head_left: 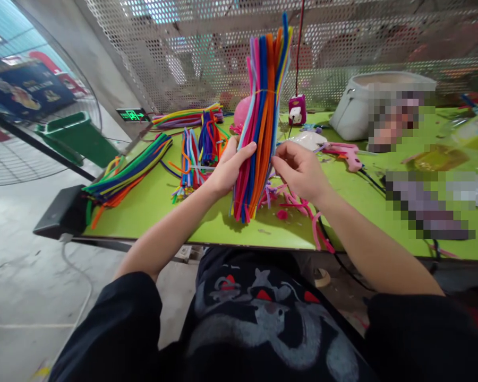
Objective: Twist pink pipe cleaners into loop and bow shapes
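Observation:
A tall bundle of multicoloured pipe cleaners [263,106] stands upright on the green table [151,207], tied with a band near its top. My left hand [227,170] grips the bundle from the left at mid height. My right hand [298,170] touches its right side, with fingertips pinching at strands there. Loose pink pipe cleaner pieces [290,204] lie on the table under my right hand.
More pipe cleaner bundles [123,172] lie at the table's left and back [187,115]. A pink glue gun [344,154], a white bag [366,101] and a pink plug adapter [297,110] sit at the back right. A perforated metal screen [223,48] stands behind the table.

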Demonstrator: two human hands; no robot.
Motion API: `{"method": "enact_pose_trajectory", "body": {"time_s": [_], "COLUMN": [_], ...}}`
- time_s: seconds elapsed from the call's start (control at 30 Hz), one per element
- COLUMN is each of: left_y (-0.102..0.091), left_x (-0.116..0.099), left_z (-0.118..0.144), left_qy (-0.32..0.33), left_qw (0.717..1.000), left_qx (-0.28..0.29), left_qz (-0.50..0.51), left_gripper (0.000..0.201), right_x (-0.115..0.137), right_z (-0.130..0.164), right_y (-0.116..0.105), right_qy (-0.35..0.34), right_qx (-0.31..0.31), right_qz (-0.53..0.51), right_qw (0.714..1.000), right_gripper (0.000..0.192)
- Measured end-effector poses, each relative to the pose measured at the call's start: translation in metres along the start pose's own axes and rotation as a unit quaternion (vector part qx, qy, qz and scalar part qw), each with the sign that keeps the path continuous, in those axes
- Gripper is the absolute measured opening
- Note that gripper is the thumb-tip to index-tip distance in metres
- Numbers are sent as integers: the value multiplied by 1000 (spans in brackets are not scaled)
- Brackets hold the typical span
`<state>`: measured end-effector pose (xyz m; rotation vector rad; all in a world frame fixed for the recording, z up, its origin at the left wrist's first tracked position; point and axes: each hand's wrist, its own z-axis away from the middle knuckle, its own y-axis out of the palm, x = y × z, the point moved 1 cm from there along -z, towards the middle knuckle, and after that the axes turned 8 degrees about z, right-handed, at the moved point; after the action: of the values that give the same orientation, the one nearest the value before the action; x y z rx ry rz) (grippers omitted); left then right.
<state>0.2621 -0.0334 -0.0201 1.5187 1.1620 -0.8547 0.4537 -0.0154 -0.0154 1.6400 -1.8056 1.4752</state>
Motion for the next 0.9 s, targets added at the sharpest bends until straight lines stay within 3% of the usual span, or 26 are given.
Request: {"method": "enact_pose_trajectory", "body": {"time_s": [0.1,0.2,0.33,0.47,0.57,0.63,0.73,0.9], "left_y": [-4,-5,-1,5,5,2,-4,-25], "left_x": [7,14,18,17,15,14,8,-13], "left_z": [-5,-8,-5,4,6,3,-4,-25], "left_qy": [1,2,12,46,80,97,86,39], "left_qw": [1000,999,999,996,988,984,983,976], "left_qx": [-14,-42,-28,20,27,4,-74,-192], "left_qz": [8,-8,-13,-67,-130,-147,-142,-100], "left_gripper": [28,35,47,49,54,57,54,47], "right_x": [-10,-8,8,14,13,14,17,16], "right_z": [-4,-1,8,10,7,4,3,3], "right_y": [0,1,5,14,18,17,12,2], "right_qy": [-35,-81,-172,-139,-76,-47,-44,-71], "right_qx": [-78,-142,-157,-146,-129,-114,-123,-144], "right_qz": [0,12,87,106,46,-15,-83,-97], "right_qw": [996,986,969,974,988,992,988,982], "right_gripper": [35,20,8,12,15,17,24,28]}}
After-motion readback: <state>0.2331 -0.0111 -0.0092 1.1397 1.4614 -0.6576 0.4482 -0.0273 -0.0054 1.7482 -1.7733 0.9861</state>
